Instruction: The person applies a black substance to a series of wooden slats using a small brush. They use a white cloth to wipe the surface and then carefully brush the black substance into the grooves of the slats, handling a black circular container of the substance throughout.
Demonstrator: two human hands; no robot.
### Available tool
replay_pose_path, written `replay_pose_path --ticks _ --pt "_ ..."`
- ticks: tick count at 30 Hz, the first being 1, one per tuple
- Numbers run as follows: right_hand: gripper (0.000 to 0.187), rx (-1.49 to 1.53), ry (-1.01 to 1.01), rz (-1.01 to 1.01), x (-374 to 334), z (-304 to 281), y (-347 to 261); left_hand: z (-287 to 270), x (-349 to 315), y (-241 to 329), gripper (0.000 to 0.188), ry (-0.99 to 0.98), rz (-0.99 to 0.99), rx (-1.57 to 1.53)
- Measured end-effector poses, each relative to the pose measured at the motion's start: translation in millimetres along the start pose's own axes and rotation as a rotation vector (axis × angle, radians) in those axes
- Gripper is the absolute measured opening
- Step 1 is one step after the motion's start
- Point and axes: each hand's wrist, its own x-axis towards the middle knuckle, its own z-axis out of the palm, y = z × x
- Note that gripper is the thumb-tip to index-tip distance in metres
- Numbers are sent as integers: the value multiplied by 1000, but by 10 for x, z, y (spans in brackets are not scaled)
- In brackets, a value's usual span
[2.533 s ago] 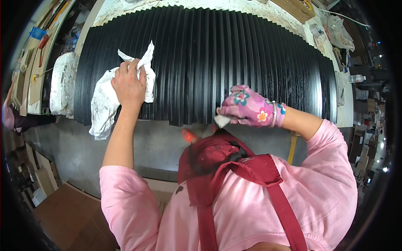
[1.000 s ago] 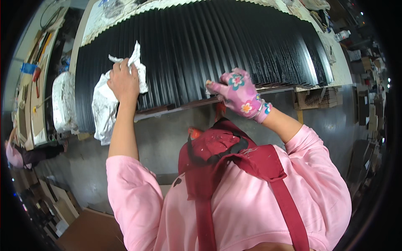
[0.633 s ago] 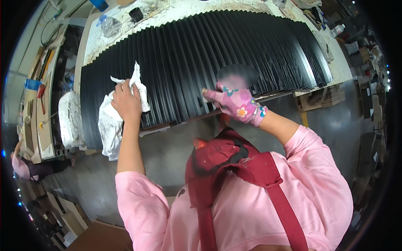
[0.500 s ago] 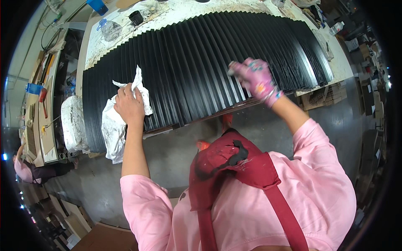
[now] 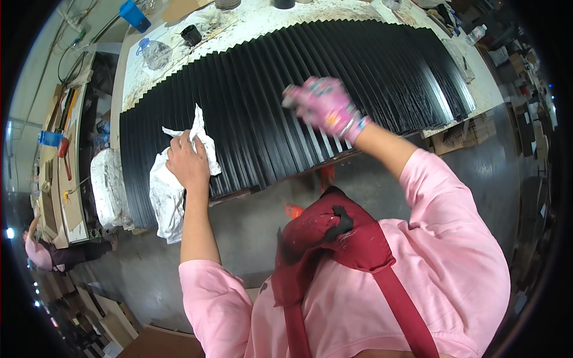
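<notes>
Many long black strips (image 5: 250, 119), lying side by side, make a ridged sheet across the table. My bare left hand (image 5: 188, 161) is closed on a crumpled, smudged white cloth (image 5: 167, 200) over the left part of the strips; the cloth hangs past their near edge. Above the middle of the strips is my right hand (image 5: 325, 107), in a pink patterned glove and smeared by motion. Its fingers look drawn together, with a brownish tip at their end; what they hold, if anything, I cannot make out.
Behind the strips, the stained white table (image 5: 137, 77) bears a clear plastic jug (image 5: 155, 53), a black cup (image 5: 191, 36) and a blue container (image 5: 135, 16). A white wrapped bundle (image 5: 107, 188) stands at the left. Farther left, another person (image 5: 45, 253) is by a bench.
My right hand has swept left across the strips, from right of the middle to the middle. The left hand keeps its hold on the cloth. The whole view has shifted slightly.
</notes>
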Motion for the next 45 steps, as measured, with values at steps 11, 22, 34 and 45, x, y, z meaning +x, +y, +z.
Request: replay_pose_path --ticks 11,22,34,45 --pt "40 135 7 206 -80 -120 329 -14 -8 28 32 -13 1 -27" --pt "30 -75 -6 107 130 -126 264 -2 -17 -18 31 -19 12 -17" --pt "35 -86 -191 49 484 3 457 -53 -9 -16 28 -3 6 -33" --pt "46 132 16 85 621 -303 1331 -2718 -199 -651 41 -383 -368 -716"
